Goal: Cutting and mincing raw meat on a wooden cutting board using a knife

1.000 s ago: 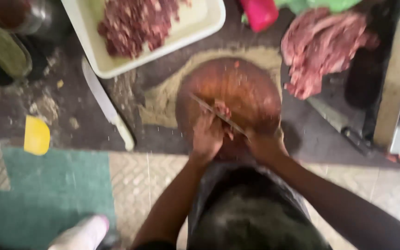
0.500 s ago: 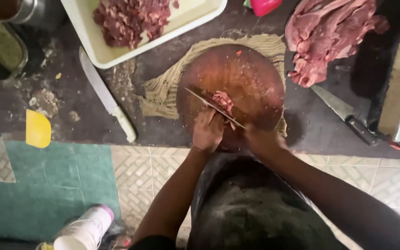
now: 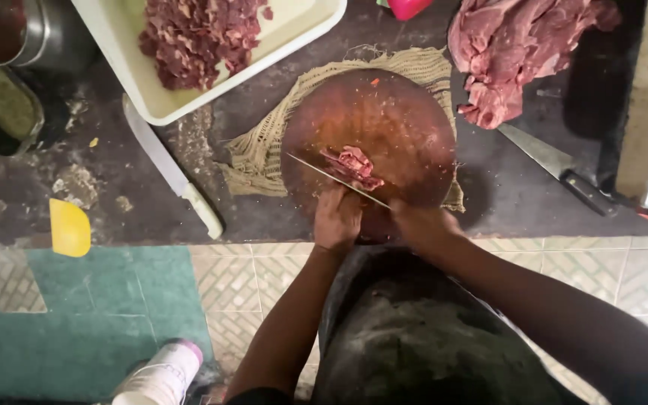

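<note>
1. The right hand (image 3: 421, 223) is closed around the handle of a thin knife (image 3: 337, 180); the handle itself is hidden inside the fist.
2. The knife's long axis runs diagonally, with the blade reaching up and to the left away from the grip and its tip pointing toward the left rim of the round wooden chopping board (image 3: 406, 120).
3. The left hand (image 3: 337, 219) sits just left of the grip at the board's near edge, fingers curled down beside the blade; whether they press on the meat I cannot tell.
4. One small piece of red meat (image 3: 352, 166) lies just beyond the blade, near the board's middle, touching or almost touching the edge of the blade.
5. The board rests on one burlap cloth (image 3: 264, 150), which shows along the board's left and far sides.
6. Beyond the meat, the far half of the board is bare; the near rim lies right at the counter edge under both hands.
7. Three knives in all: the held one, a white-handled one (image 3: 170, 174) well left of the grip, and a dark-handled one (image 3: 556, 166) to the right of the grip.
8. One white tray (image 3: 294, 34) of chopped meat sits far left beyond the board; one heap of large raw cuts (image 3: 519, 52) lies far right.
9. One yellow scraper (image 3: 69, 227) lies far left at the counter edge.
</note>
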